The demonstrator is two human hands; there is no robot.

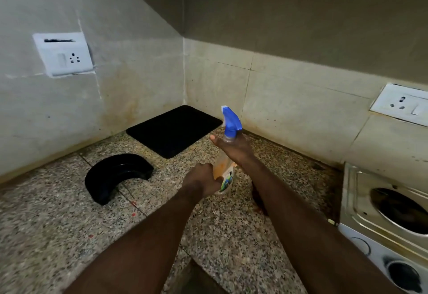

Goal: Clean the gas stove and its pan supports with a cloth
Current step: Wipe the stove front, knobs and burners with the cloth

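Both left hand (201,181) and right hand (234,149) grip one spray bottle (222,168) over a speckled granite counter (69,224).

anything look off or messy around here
Yes. A dark reddish-brown stain lies on the granite counter just left of the stove. The left wall socket has a dark open gap along its top, as if a piece is missing.

Gas stove (356,201) at right edge of table (231,236): stained steel top, dark round burner well (403,210), white front with sooty knob sockets.
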